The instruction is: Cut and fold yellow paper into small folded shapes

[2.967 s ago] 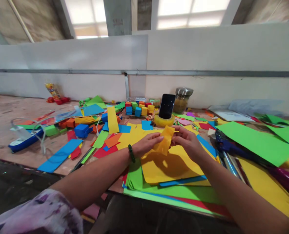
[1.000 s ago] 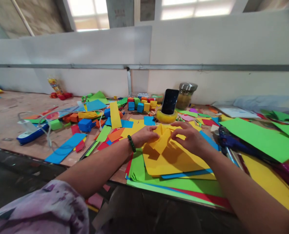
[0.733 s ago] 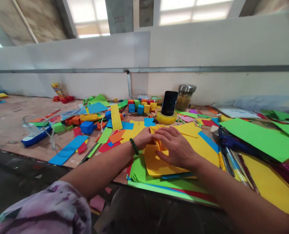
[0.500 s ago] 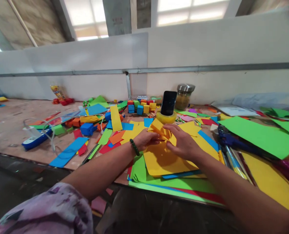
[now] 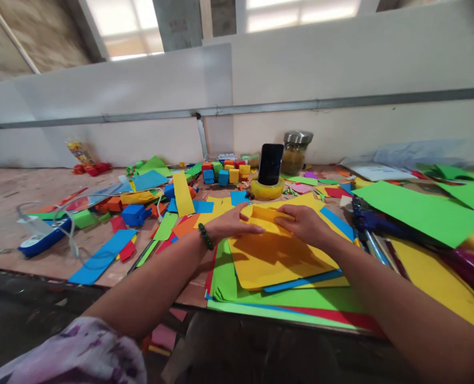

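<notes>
A small folded piece of yellow paper [image 5: 266, 213] is raised above a stack of coloured sheets. My right hand [image 5: 307, 226] pinches its right end between thumb and fingers. On the other side my left hand [image 5: 231, 223], with a dark beaded bracelet at the wrist, has thumb and fingers apart around the paper's left end; whether they touch it I cannot tell. Below both hands lies a large yellow sheet [image 5: 277, 264], shaded by them, on top of green sheets [image 5: 253, 296].
Behind the hands a phone [image 5: 271, 162] leans in a yellow tape roll [image 5: 267, 188], beside a lidded glass jar [image 5: 297, 152]. Several small paper cubes [image 5: 223, 177] stand to its left. Further left are paper scraps and a blue-and-white power strip [image 5: 47, 237]. A green sheet [image 5: 425, 210] covers tools at right.
My left hand has loosened from the yellow paper and its fingers have spread. My right hand has gone from loosely open to pinching the paper's right end. The view has shifted slightly.
</notes>
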Available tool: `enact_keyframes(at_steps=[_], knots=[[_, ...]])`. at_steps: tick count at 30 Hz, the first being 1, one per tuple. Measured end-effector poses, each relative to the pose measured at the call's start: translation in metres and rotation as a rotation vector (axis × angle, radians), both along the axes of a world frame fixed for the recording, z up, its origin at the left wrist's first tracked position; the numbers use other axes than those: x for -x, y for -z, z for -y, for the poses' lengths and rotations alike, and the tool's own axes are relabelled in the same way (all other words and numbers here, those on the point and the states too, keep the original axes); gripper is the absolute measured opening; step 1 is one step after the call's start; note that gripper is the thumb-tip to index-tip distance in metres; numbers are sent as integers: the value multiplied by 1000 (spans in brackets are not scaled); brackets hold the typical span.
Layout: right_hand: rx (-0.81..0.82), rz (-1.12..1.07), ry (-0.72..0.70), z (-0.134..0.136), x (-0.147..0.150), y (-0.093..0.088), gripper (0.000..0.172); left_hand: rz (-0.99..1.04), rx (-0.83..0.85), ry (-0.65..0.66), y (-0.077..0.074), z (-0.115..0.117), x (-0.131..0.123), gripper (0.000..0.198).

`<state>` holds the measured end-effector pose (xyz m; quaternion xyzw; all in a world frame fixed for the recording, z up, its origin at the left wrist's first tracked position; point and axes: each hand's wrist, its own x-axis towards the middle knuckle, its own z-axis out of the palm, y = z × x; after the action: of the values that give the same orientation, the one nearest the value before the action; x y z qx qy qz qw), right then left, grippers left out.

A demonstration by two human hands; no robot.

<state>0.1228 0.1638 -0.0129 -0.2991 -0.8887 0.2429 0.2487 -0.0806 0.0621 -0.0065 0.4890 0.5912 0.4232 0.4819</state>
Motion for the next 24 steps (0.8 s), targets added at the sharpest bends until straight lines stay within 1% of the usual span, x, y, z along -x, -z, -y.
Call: enact_keyframes(at_steps=[1,2,3,5,6,7,8,10,11,12,14,15,16,17,18,19,20,22,24], knots=[[18,37,-9,-3,-1,1,18,-219,-152,-3,-4,1,6,69],[38,72,-16,-5,-1,1,16,-382,-287,53,-7,3,11,68],[52,105,-22,-6,-1,3,16,-510,-391,159,-8,4,15,60],[65,167,-24,-6,1,6,15,-681,-501,349,-4,7,17,51],[58,194,-21,-5,2,7,15,-740,-518,400,1,9,16,50],[48,219,-19,-4,3,9,16,-786,-521,416,7,10,15,48],[36,242,-14,-2,3,10,18,-811,-521,413,14,11,13,42],[-18,273,13,-1,2,8,26,-795,-523,404,26,12,9,22],[-73,270,37,0,0,6,30,-764,-525,391,31,12,7,16],[-143,249,65,2,-2,2,33,-729,-524,378,35,11,6,17],[-262,176,104,5,-10,-10,29,-655,-493,323,39,8,5,20],[-272,146,102,8,-13,-16,20,-626,-458,292,40,7,4,21],[-209,151,43,11,-16,-22,16,-605,-418,270,39,6,4,24],[-133,177,-43,13,-18,-26,20,-593,-379,253,39,5,3,31],[-92,200,-92,15,-19,-28,22,-596,-349,237,38,5,3,39],[-64,235,-124,16,-19,-28,22,-614,-329,228,38,4,2,46],[-63,273,-122,15,-18,-26,20,-643,-318,226,37,4,2,51],[-82,347,-56,12,-13,-16,17,-709,-314,213,36,3,1,58],[-59,399,-5,6,-8,-4,16,-784,-316,188,35,3,1,66]])
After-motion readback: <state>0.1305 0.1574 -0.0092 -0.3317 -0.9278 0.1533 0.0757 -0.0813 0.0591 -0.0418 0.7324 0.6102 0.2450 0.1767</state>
